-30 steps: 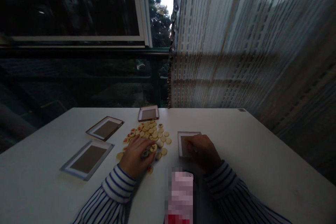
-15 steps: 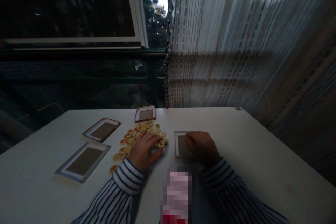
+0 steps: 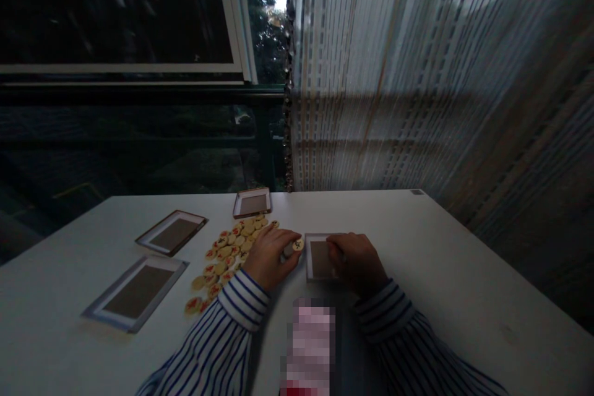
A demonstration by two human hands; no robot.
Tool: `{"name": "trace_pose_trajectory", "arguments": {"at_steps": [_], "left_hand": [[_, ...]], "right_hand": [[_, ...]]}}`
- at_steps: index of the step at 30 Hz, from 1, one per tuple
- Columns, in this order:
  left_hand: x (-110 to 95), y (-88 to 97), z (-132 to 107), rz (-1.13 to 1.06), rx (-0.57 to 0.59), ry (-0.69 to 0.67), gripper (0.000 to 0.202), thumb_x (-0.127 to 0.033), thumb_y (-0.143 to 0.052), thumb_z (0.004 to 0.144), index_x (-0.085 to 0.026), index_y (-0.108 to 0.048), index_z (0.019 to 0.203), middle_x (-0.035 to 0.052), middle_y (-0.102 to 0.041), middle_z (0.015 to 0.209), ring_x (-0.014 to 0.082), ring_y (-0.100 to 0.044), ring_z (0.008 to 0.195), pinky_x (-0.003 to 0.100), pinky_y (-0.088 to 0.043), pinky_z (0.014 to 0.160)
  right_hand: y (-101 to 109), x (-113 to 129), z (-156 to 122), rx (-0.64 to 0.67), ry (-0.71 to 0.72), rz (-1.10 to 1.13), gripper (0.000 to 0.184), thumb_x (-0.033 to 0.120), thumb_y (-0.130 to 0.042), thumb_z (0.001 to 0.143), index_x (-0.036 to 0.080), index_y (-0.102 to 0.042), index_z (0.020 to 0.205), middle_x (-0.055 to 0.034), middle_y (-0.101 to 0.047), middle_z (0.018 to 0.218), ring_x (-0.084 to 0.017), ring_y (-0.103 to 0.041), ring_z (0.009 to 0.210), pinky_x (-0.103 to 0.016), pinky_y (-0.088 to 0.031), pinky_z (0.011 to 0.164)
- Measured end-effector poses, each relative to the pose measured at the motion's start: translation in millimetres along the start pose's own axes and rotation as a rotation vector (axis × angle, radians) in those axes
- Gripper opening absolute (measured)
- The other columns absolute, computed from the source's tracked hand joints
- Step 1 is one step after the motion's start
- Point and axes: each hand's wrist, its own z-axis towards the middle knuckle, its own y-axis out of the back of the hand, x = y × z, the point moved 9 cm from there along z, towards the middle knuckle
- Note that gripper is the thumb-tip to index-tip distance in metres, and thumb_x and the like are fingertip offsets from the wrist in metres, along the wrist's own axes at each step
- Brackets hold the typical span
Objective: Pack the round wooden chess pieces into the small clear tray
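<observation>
Left hand (image 3: 273,258) has slid out of the heap and across to the right over the last second, carrying one small round pale-yellow disc with a black character (image 3: 297,244); thumb and fingertips are closed on its edge, marked face toward the camera, so that grip looks solid; the disc now hangs just beside the near-left side of a shallow rectangular grey-rimmed tray with a brown panel (image 3: 319,258), where a second ago it was over among the loose pieces.

Right hand (image 3: 356,262) hasn't really budged; it's curled over the right part of that same tray, and honestly I can't tell whether the fingers are clamped on the rim, on a piece or on nothing, since they're hidden from this angle.

Left of the left hand sits the loose heap of pale-yellow round discs with red and black characters (image 3: 231,250), partly behind the hand and sleeve; past it there are three more trays, a small brown-rimmed one at the far side (image 3: 253,204), a brown-rimmed one at mid-left (image 3: 171,232) and a grey-rimmed one nearer (image 3: 138,292); all of it is on a plain white tabletop (image 3: 464,297).

My read: with this disc away from the heap and near the tray, sorting pieces one by one seems to be the job, and this one looks mid-transfer, not set down yet.
</observation>
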Motion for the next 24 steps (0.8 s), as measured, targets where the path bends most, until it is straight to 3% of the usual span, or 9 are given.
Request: {"name": "trace_pose_trajectory", "arguments": {"at_steps": [13,24], "left_hand": [[-6.7,-21.0,-9.7,-0.082,-0.08,-0.018,0.021,-0.021,-0.054,0.072,-0.019,-0.055,0.093,0.0043,-0.064,0.087,0.0173,-0.057,0.084,0.042,-0.037,0.09],[-2.7,-28.6,-19.8,-0.064,-0.119,-0.028,0.021,-0.022,-0.054,0.072,-0.02,-0.058,0.092,0.0052,-0.064,0.083,0.0186,-0.058,0.08,0.041,-0.043,0.081]], "right_hand": [[-4.9,-3.1,-0.9,0.045,-0.024,0.033,0.019,0.017,-0.043,0.078,0.016,-0.061,0.072,-0.003,-0.06,0.064,-0.013,-0.052,0.062,-0.026,-0.03,0.061],[-7.5,-7.4,-6.4,0.02,-0.059,0.193,0.018,0.021,-0.043,0.078,0.017,-0.061,0.078,-0.0033,-0.064,0.069,-0.013,-0.055,0.06,-0.024,-0.039,0.058]]}}
